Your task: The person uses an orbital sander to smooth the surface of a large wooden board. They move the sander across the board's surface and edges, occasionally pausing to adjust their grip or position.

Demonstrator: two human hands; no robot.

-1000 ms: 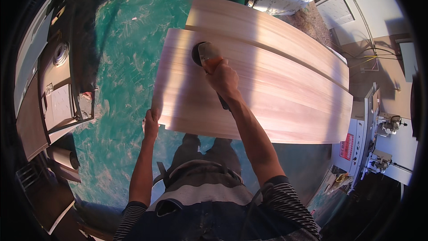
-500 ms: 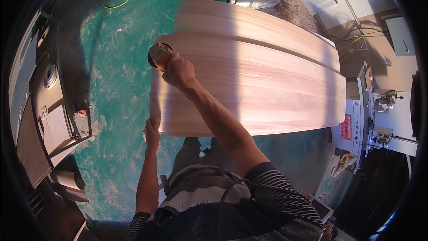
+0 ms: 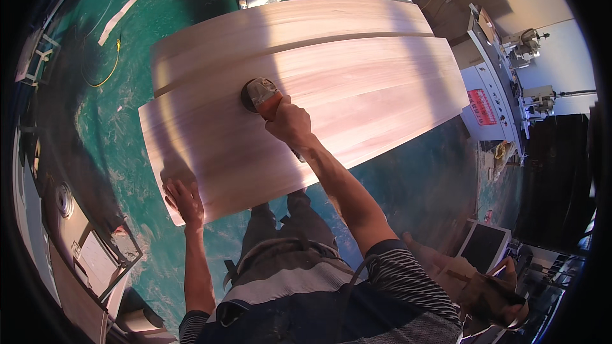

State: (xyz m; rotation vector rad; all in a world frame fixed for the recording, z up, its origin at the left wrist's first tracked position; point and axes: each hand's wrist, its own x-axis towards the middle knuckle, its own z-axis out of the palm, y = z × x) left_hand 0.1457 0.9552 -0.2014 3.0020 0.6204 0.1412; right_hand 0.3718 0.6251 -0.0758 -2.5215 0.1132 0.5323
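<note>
A wide, pale wooden panel (image 3: pixel 331 114) lies in front of me, its grain running left to right. My right hand (image 3: pixel 290 124) is wrapped round an orange power sander (image 3: pixel 266 97) with a round dark pad. The pad's edge shows at the sander's left, over the panel's left-middle part; whether it touches the wood I cannot tell. My left hand (image 3: pixel 185 200) rests on the panel's near left corner, fingers spread and holding nothing. Beyond this panel and parallel to it is a second wooden panel (image 3: pixel 306 18).
A machine with a white panel and red label (image 3: pixel 482 107) stands past the panel's right end. Another person (image 3: pixel 491 296) is at the lower right, beside a dark-screened box (image 3: pixel 479 245). A yellow cable (image 3: pixel 113 67) lies on the green floor. Benches (image 3: pixel 76 236) line the left.
The sander has moved from the panel's left edge inward over its surface. My left hand has gone from the near left edge to lying on the corner. The view has swung to the right.
</note>
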